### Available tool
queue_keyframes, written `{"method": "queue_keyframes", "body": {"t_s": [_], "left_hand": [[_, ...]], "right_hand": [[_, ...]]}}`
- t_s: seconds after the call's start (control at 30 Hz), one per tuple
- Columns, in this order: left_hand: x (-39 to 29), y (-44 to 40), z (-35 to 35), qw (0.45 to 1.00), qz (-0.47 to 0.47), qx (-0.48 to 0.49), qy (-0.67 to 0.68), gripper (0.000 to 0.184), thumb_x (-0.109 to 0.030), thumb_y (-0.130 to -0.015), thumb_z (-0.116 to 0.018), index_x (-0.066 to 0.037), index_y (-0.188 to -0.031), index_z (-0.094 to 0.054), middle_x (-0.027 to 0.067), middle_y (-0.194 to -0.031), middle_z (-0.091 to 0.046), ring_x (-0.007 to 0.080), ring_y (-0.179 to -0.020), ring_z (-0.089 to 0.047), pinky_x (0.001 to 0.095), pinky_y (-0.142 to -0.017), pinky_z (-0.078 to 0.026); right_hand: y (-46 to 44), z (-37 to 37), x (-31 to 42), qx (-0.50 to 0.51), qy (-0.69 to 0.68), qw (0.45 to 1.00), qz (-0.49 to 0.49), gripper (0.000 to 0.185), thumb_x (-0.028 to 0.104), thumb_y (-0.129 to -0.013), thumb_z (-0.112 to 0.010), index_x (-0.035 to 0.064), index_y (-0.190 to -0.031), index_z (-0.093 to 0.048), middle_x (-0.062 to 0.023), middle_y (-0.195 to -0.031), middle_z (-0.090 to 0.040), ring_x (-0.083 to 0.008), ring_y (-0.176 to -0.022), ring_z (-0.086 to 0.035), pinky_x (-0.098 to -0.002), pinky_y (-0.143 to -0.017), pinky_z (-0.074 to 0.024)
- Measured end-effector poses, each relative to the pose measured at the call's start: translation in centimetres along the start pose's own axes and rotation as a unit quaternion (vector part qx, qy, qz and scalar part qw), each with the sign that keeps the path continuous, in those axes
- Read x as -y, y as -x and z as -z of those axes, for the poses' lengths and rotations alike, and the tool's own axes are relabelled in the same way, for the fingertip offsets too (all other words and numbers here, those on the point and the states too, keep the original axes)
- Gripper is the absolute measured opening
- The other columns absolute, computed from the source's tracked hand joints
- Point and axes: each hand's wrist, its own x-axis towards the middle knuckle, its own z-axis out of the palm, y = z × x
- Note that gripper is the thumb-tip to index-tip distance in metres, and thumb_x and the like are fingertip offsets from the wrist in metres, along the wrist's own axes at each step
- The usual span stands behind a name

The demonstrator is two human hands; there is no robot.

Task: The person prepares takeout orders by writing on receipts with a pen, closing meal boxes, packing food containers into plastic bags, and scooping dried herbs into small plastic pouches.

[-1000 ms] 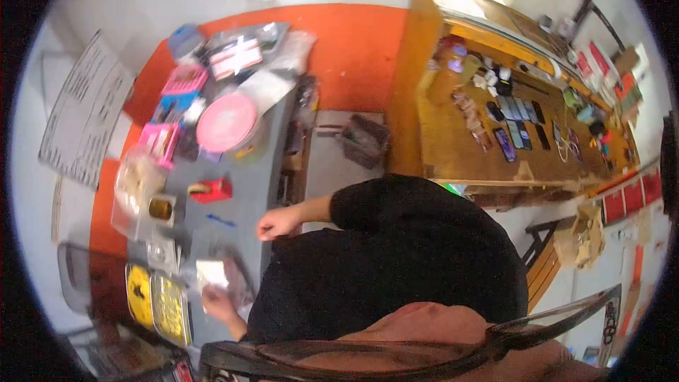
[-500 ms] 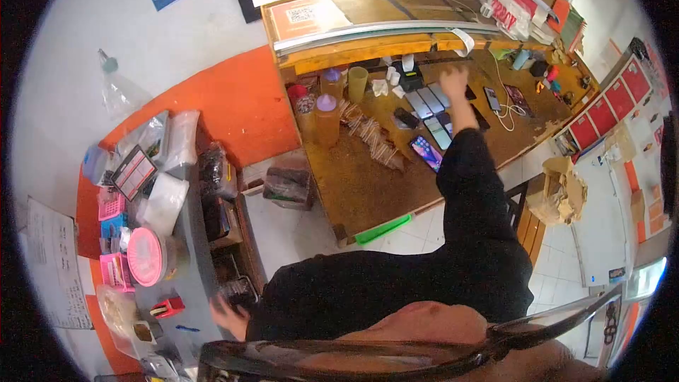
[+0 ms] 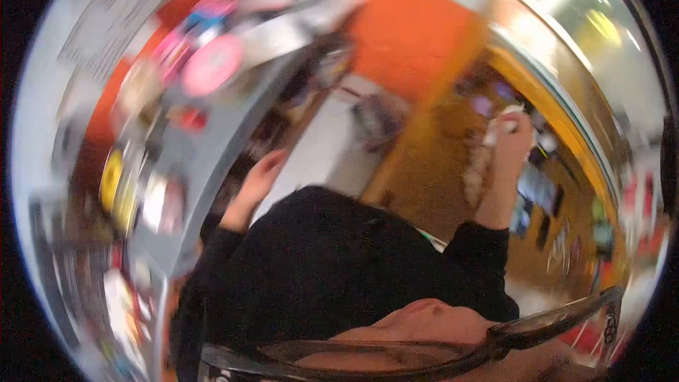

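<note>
Nearest are the dark glasses [image 3: 424, 359] at the bottom, and then the black top [image 3: 339, 262] with its two sleeves; the left hand [image 3: 263, 175] is out past the side of the grey bench [image 3: 225, 131], by the gap between the two benches; its fingers are a bit bent, but too blurry for me to tell how wide they are or if they hold a thing; the right hand [image 3: 511, 140] is over the brown bench [image 3: 438, 152], with its fingers bent in, right by a small white thing [image 3: 513, 110]; I cannot tell if they hold it or just touch it; that white thing is at the far end of the hand, on the window side.

On the brown bench, a row of pale packs [image 3: 474, 177] lies left of the right arm, and phones [image 3: 539, 189] lie to the right of it; on the grey bench are a white paper [image 3: 157, 201], a yellow tray [image 3: 111, 178], a small red thing [image 3: 188, 118] and a tub with a pink lid [image 3: 213, 65]; a dark box [image 3: 377, 120] is on the floor between the benches; farthest back is the orange wall [image 3: 417, 37].
</note>
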Motion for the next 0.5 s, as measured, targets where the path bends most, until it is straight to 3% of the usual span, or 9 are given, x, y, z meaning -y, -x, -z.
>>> {"method": "queue_keyframes", "body": {"t_s": [0.13, 0.2, 0.23, 0.3, 0.37, 0.4, 0.43, 0.47, 0.5], "left_hand": [[-1.3, -0.3, 1.6, 0.916, 0.129, 0.131, 0.358, 0.06, -0.049, -0.096, -0.045, -0.004, -0.136, -0.044, 0.0119, -0.135, -0.052, 0.0252, -0.122, -0.05, 0.0431, -0.103, -0.038], [1.4, -1.0, 3.4, 0.842, 0.166, 0.122, 0.498, 0.049, -0.043, -0.097, -0.045, -0.002, -0.122, -0.055, 0.0121, -0.12, -0.062, 0.0279, -0.111, -0.058, 0.0451, -0.099, -0.042], [3.7, -0.9, 4.7, 0.84, 0.156, 0.03, 0.519, 0.042, -0.037, -0.098, -0.045, -0.001, -0.118, -0.055, 0.0117, -0.11, -0.064, 0.0275, -0.1, -0.061, 0.0428, -0.092, -0.046], [7.4, 0.1, 8.2, 0.79, 0.131, -0.105, 0.589, 0.03, -0.023, -0.099, -0.039, 0.001, -0.108, -0.056, 0.0131, -0.097, -0.066, 0.028, -0.088, -0.065, 0.0399, -0.08, -0.053], [9.6, 5.3, 13.0, 0.79, 0.011, -0.214, 0.575, 0.035, -0.025, -0.101, -0.035, 0.0, -0.104, -0.057, 0.0129, -0.091, -0.066, 0.0271, -0.085, -0.064, 0.0377, -0.074, -0.053], [12.3, 6.8, 15.6, 0.837, 0.084, -0.446, 0.306, 0.042, -0.034, -0.1, -0.039, 0.002, -0.099, -0.061, 0.0118, -0.085, -0.066, 0.0244, -0.077, -0.064, 0.0353, -0.068, -0.05], [11.5, 10.5, 18.3, 0.83, 0.003, -0.522, 0.194, 0.048, -0.04, -0.099, -0.045, 0.004, -0.095, -0.063, 0.0126, -0.082, -0.067, 0.0216, -0.07, -0.062, 0.036, -0.063, -0.048], [10.2, 14.8, 21.7, 0.833, 0.137, -0.531, 0.077, 0.044, -0.037, -0.098, -0.047, 0.004, -0.099, -0.063, 0.0131, -0.083, -0.067, 0.0199, -0.07, -0.061, 0.0346, -0.065, -0.048], [10.2, 18.1, 24.3, 0.824, 0.151, -0.544, 0.043, 0.04, -0.034, -0.098, -0.048, 0.003, -0.102, -0.062, 0.0122, -0.086, -0.067, 0.0186, -0.073, -0.061, 0.0331, -0.068, -0.048]], "right_hand": [[11.1, -15.4, 22.5, 0.423, -0.312, 0.837, 0.155, 0.021, 0.011, -0.08, -0.06, 0.0055, -0.101, -0.058, -0.0194, -0.092, -0.061, -0.038, -0.091, -0.06, -0.0438, -0.079, -0.0477], [17.2, -21.6, 30.2, 0.653, -0.442, 0.608, 0.092, 0.018, 0.011, -0.088, -0.046, 0.0023, -0.099, -0.057, -0.0182, -0.101, -0.059, -0.0357, -0.095, -0.058, -0.0429, -0.082, -0.0467], [17.9, -21.1, 34.2, 0.615, -0.32, 0.625, 0.359, 0.012, 0.006, -0.085, -0.048, 0.0019, -0.092, -0.056, -0.0172, -0.098, -0.059, -0.0357, -0.095, -0.057, -0.0438, -0.08, -0.0461], [20.2, -21.8, 38.9, 0.593, -0.337, 0.571, 0.457, 0.01, 0.004, -0.083, -0.05, 0.0016, -0.09, -0.056, -0.0167, -0.097, -0.059, -0.0354, -0.095, -0.057, -0.0431, -0.079, -0.0463], [23.1, -24.6, 42.9, 0.549, -0.397, 0.505, 0.535, 0.015, -0.001, -0.08, -0.056, 0.0022, -0.095, -0.056, -0.0111, -0.091, -0.061, -0.0282, -0.082, -0.06, -0.0394, -0.077, -0.0486], [23.8, -26.4, 44.5, 0.551, -0.398, 0.493, 0.543, 0.015, -0.001, -0.08, -0.056, 0.0022, -0.095, -0.056, -0.0111, -0.091, -0.061, -0.0282, -0.082, -0.06, -0.0394, -0.077, -0.0486], [24.1, -28.4, 45.9, 0.65, -0.399, 0.449, 0.465, 0.013, 0.003, -0.083, -0.056, 0.0026, -0.096, -0.057, -0.0078, -0.087, -0.061, -0.0237, -0.076, -0.058, -0.0374, -0.071, -0.049], [24.3, -30.9, 47.3, 0.736, -0.391, 0.4, 0.381, 0.012, 0.006, -0.086, -0.056, 0.003, -0.098, -0.057, -0.0046, -0.082, -0.06, -0.0191, -0.069, -0.057, -0.0353, -0.064, -0.0494], [24.7, -34.2, 48.8, 0.766, -0.377, 0.46, 0.244, 0.015, 0.012, -0.089, -0.057, 0.0037, -0.101, -0.058, -0.0026, -0.082, -0.06, -0.0157, -0.067, -0.056, -0.033, -0.06, -0.0488]]}}
